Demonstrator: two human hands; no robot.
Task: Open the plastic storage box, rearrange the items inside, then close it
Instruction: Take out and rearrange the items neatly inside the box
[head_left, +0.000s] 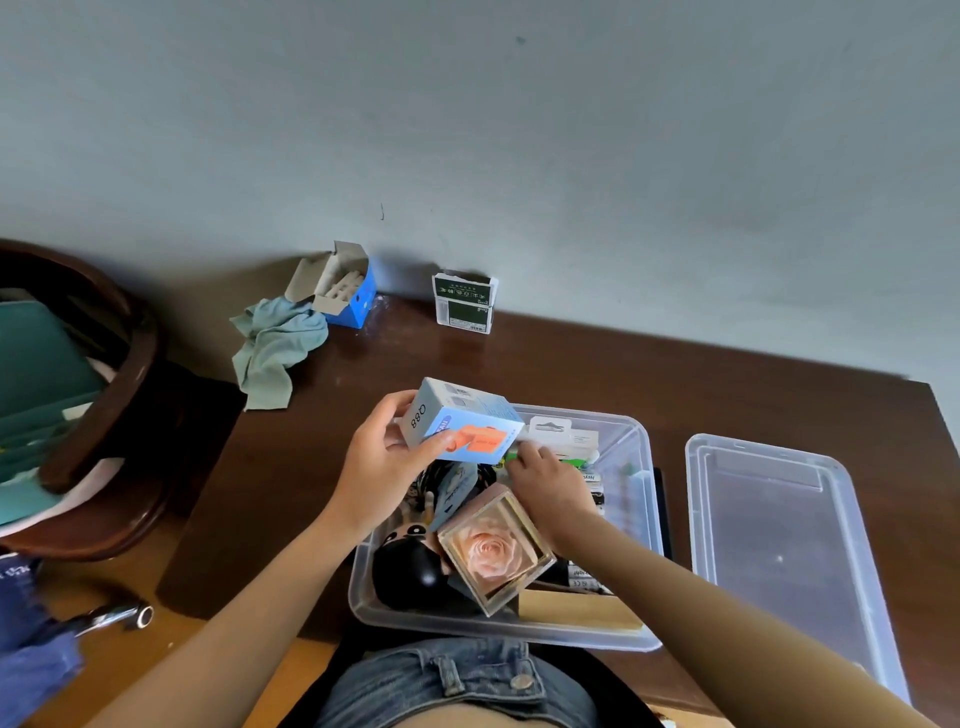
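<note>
A: Head view. Where is the storage box (636, 457)?

B: Open on the table (571, 358); its lid (779, 545) lies just right of it.

A: The hands?

B: Left hand (382, 467) clasps a pale blue carton (462, 426) above the box's far-left corner. Right hand (550, 486) reaches inside, behind the rose cube (493, 551); its grip cannot be told.

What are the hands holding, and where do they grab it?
The left hand holds a light blue box by its near end, lifted over the storage box. The right hand reaches among the things inside; whether it grips anything cannot be told.
</note>
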